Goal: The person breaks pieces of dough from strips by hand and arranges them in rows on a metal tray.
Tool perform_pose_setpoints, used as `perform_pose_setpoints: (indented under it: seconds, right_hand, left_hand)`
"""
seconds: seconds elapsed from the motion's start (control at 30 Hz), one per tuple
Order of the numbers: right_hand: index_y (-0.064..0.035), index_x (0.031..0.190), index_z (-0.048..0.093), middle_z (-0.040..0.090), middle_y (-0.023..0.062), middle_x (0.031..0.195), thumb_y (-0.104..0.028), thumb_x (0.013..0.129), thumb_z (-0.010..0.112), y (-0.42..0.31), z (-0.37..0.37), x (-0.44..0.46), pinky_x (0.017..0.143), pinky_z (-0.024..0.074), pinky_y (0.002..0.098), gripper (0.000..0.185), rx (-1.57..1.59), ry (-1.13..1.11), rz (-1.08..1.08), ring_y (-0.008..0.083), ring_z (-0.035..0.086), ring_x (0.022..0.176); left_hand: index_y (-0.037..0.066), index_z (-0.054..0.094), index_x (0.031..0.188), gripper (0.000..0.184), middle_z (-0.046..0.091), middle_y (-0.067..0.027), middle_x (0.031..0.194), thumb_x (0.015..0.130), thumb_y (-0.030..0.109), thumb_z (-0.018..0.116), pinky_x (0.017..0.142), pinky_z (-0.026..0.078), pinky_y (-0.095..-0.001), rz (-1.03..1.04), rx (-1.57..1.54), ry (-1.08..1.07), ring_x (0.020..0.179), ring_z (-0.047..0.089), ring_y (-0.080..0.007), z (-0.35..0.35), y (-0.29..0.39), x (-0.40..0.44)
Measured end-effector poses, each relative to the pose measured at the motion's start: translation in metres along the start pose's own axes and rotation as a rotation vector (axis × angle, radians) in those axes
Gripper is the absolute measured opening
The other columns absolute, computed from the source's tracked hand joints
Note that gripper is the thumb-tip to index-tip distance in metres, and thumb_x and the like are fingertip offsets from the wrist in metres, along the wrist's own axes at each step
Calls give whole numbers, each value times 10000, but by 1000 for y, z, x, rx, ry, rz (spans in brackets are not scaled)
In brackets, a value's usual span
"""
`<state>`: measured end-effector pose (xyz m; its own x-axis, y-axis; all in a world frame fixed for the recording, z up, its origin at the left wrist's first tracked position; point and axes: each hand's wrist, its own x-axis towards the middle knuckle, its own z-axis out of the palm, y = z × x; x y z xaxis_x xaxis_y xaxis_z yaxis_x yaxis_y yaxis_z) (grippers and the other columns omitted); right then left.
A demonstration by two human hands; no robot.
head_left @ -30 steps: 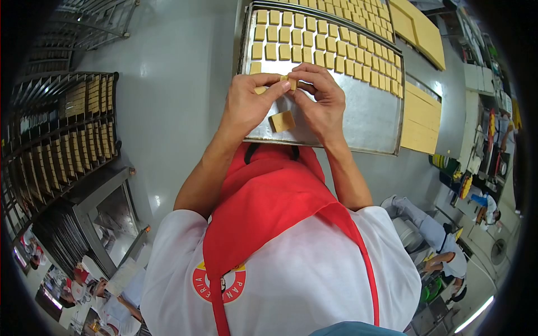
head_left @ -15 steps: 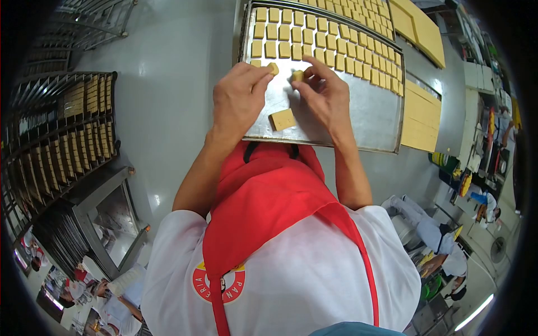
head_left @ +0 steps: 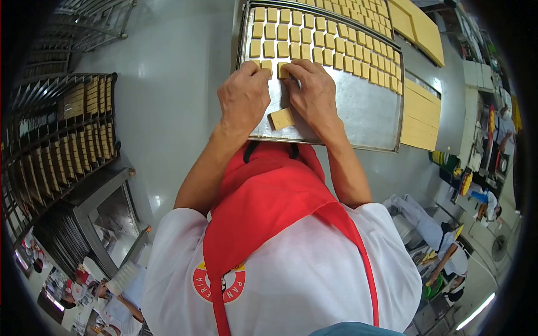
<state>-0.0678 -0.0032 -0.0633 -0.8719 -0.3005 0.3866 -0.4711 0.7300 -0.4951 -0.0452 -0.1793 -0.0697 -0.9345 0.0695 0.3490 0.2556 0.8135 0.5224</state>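
A metal baking tray [head_left: 358, 112] bears rows of small yellow dough blocks [head_left: 295, 35]. At the left of the row nearest me, my left hand [head_left: 245, 95] is closed, its fingertips at a dough block [head_left: 267, 68]. Just to its right, my right hand [head_left: 312, 94] pinches another dough block [head_left: 282, 70] down at the tray surface; its fingers hide part of that block. A larger dough piece [head_left: 282, 119] lies slightly turned on the tray between my wrists, close to the near edge.
Behind stands a second tray with more blocks [head_left: 358, 14]. Yellow dough sheets [head_left: 421, 115] lie to the right. A rack [head_left: 78, 131] loaded with trays stands at left, with a metal-framed cart [head_left: 106, 213] below it. Other people [head_left: 443, 252] work at both lower sides.
Both hands have moved the small dough blocks from above the tray down to the row nearest me. My right hand has shifted left and its fingers have drawn closer together.
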Motion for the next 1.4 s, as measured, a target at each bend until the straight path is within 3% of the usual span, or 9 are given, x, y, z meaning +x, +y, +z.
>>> perform_pose_setpoints:
  seconds: [0.1, 0.3, 0.77, 0.97, 1.03, 1.13, 1.17, 1.27, 1.4]
  right_hand:
    - [-41, 1075, 772, 748, 104, 1098, -43, 830, 770, -3, -5, 0, 865, 563, 409, 245, -5, -80, 58, 317, 698, 989]
    - [-57, 990, 760, 731, 74, 1017, -13, 825, 726, -1, -2, 0, 801, 553, 415, 175, 41, -5, 19, 307, 664, 894]
    - [-56, 1000, 759, 732, 78, 1005, -52, 840, 731, -3, 3, 1, 831, 558, 415, 162, 1, 5, 32, 309, 676, 946]
    - [-49, 1032, 763, 745, 84, 1016, -87, 857, 751, -4, -5, -1, 833, 564, 396, 180, 37, 24, 44, 289, 692, 972]
    - [-46, 1056, 766, 755, 82, 1007, -110, 870, 768, -3, -10, -7, 811, 572, 377, 196, 65, 81, 40, 259, 712, 948]
    - [22, 1113, 749, 769, 104, 937, -248, 930, 818, 5, -24, -15, 691, 586, 292, 334, 822, -130, 665, 141, 724, 792]
    - [22, 1113, 749, 769, 104, 937, -248, 930, 818, 7, -28, -15, 691, 586, 292, 334, 821, -127, 668, 141, 724, 792]
    - [46, 1028, 736, 750, 118, 938, -191, 925, 823, 2, -41, -10, 739, 617, 296, 273, 1334, -249, 923, 159, 720, 819]
    - [37, 1010, 728, 747, 110, 942, -161, 915, 828, 11, -36, -18, 749, 617, 296, 240, 1323, -268, 887, 156, 715, 816]
  left_hand:
    - [123, 799, 1005, 127, 699, -45, 933, 880, 114, 781, 682, 561, -420, -17, -50, 32, 794, 710, -293, 0, -2, 1]
    - [126, 799, 1013, 133, 700, -42, 932, 880, 117, 788, 688, 560, -413, -3, -16, -18, 798, 710, -285, -2, -3, -5]
    - [119, 788, 1027, 136, 679, -47, 912, 892, 114, 767, 693, 559, -426, 24, 16, -25, 807, 707, -292, 1, -3, -3]
    - [123, 772, 1183, 304, 697, -67, 938, 881, 88, 774, 687, 564, -402, -25, -60, -78, 792, 702, -272, -14, 7, -1]
    - [122, 730, 1313, 440, 746, -87, 996, 882, 35, 755, 678, 569, -365, -78, -365, -123, 756, 689, -237, -24, 14, 3]
    - [123, 687, 1392, 517, 779, -115, 1064, 892, 0, 732, 687, 568, -330, -212, -558, -210, 735, 679, -215, -34, 30, 5]
    - [123, 687, 1392, 517, 779, -115, 1064, 892, 0, 732, 687, 568, -330, -211, -560, -213, 735, 679, -215, -32, 35, 5]
    - [86, 648, 1409, 543, 752, -188, 1121, 877, 23, 736, 744, 572, -400, -249, -599, -279, 813, 724, -293, -22, 46, 6]
    - [61, 637, 1414, 548, 748, -195, 1129, 878, 31, 745, 778, 588, -390, -67, -588, -223, 830, 720, -307, -11, 49, 6]
